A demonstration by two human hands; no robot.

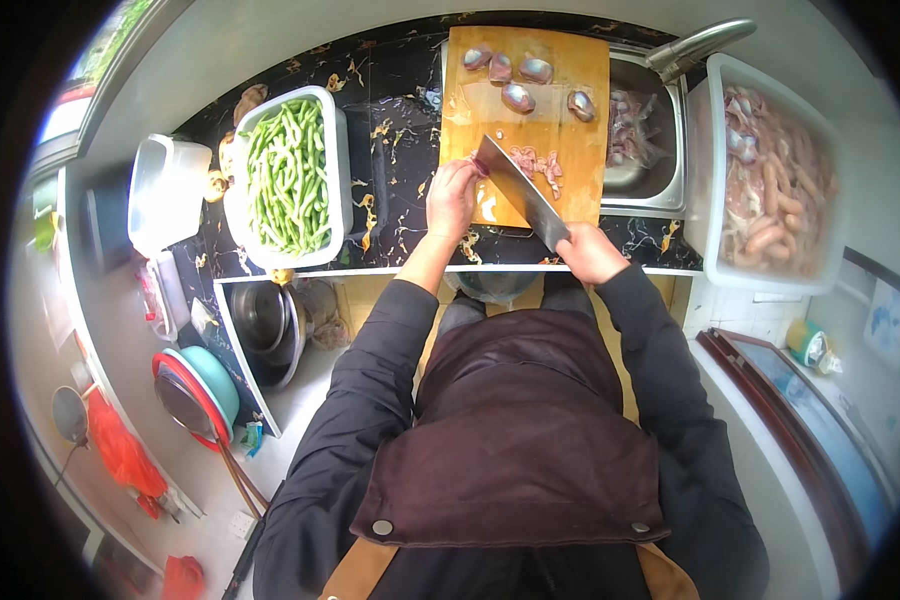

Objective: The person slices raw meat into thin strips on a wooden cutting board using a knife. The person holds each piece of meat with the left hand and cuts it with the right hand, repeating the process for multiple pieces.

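My right hand (591, 253) grips the handle of a cleaver (526, 196), its broad blade slanting up and left over a wooden cutting board (581, 161). At the blade's far end, my left hand (452, 196) pinches a dark red piece of meat (481, 166) against the board, fingertips close to the steel. Sliced pink meat (544, 168) lies just right of the blade. Several whole pieces that look like poultry gizzards (518, 97) are spread over the board's far half.
The board partly covers a steel sink (664, 176) holding bagged meat (631, 135), below a faucet (697, 49). On the right stands a plastic tub (715, 180) of meat and sausages. Left are a white tub (337, 172) of green beans (289, 180) and a translucent container (166, 191).
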